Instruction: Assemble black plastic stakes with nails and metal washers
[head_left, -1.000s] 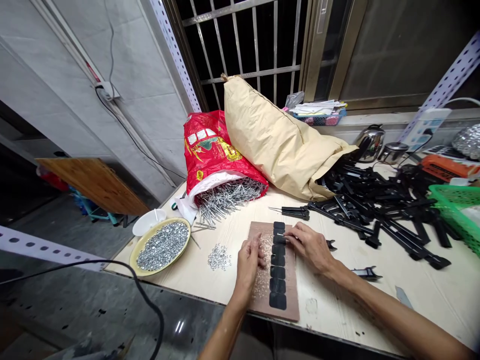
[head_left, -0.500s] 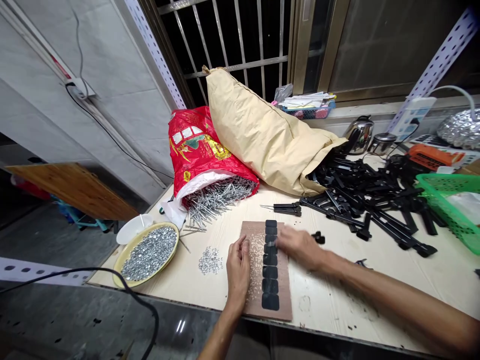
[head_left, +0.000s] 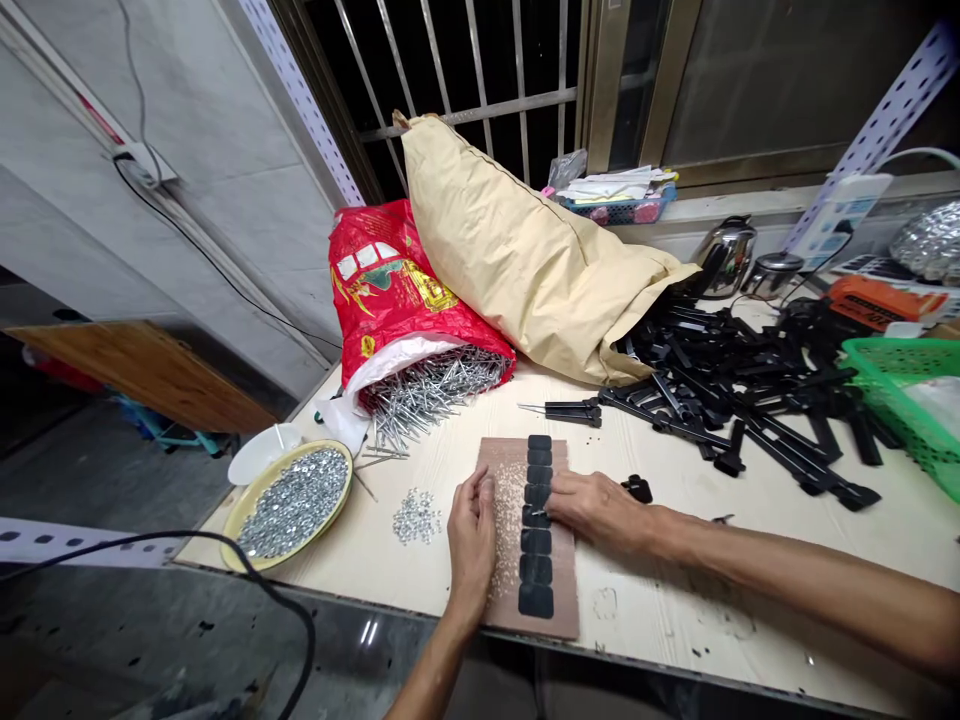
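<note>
A: Where is the work laid, and how does it look?

B: A brown board [head_left: 566, 603] is laid flat on the pale wooden table [head_left: 645, 600], close to its front edge. Along the right part of the board, rounded black tabs [head_left: 535, 570] are lined up end to end in a single straight column. Their faces are dark and mostly dull. The strip left of the column is dotted with small pale specks [head_left: 510, 500].

A: How are the hands held?

B: The right hand [head_left: 596, 508] is placed at the column's right side, its fingers bunched and its fingertips set at the middle tabs. A small pale glint [head_left: 541, 513] is seen there, but what is pinched, if anything, cannot be told. The left hand [head_left: 472, 535] is rested at the board's left edge, fingers curled together, thumb drawn close; whether anything is held in it cannot be told.

A: What is covered or hard to make out?

B: Some of the board's left edge is covered by the left hand, and a tab or two are partly covered by the right fingertips. The specks are too small to be identified. Of the shiny little pieces [head_left: 417, 516] scattered further left, the exact shape is not made out. The green basket [head_left: 874, 385] is cut off at the right border.
</note>
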